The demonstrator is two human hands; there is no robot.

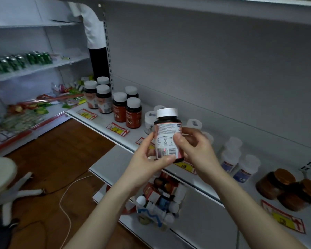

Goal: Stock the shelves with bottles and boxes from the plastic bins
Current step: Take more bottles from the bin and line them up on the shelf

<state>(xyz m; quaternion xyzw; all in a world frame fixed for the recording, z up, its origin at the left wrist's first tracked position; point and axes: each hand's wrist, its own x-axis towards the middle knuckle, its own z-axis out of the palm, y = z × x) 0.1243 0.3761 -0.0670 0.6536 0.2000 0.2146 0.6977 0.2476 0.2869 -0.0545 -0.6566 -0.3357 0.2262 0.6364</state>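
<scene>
**Dark bottle in hand over shelf front edge: handling notes**

Position: dark bottle (166, 139) with a white cap (167, 113) is held upright, clear of the shelf (101, 121), above its front edge. It sits in front of the white bottles (150, 121), with its label panel turned towards the camera.

Grip state: the left grip (145, 162) is closed on the bottle, thumb on the label's left side and a finger across its lower front. The right grip (194, 148) is also closed on it, thumb on the label's right side and fingers behind. Both hold at the body; neither is on the cap.

Handling (judgement):
- Rigid wall that will not give under squeeze. Glass or plastic: cannot tell.
- The glossy label looks smooth, so some slip risk. Take hold around the mid-body, where the bottle is widest.
- Probably light to moderate in weight, so one grip should carry it.
- Avoid lifting by the cap, as the cap's fit is unknown.
- Tall on a narrow base, so it may tip if nudged. Set it down flat, with clearance from its neighbours.

Placement (judgement): the "Fe" bottles (133, 114) towards the shelf's left end look the closest match, but the front label is out of view, so this is not confirmed.

Source: the bin (182, 200) on the lower shelf holds mixed boxes and bottles.
</scene>
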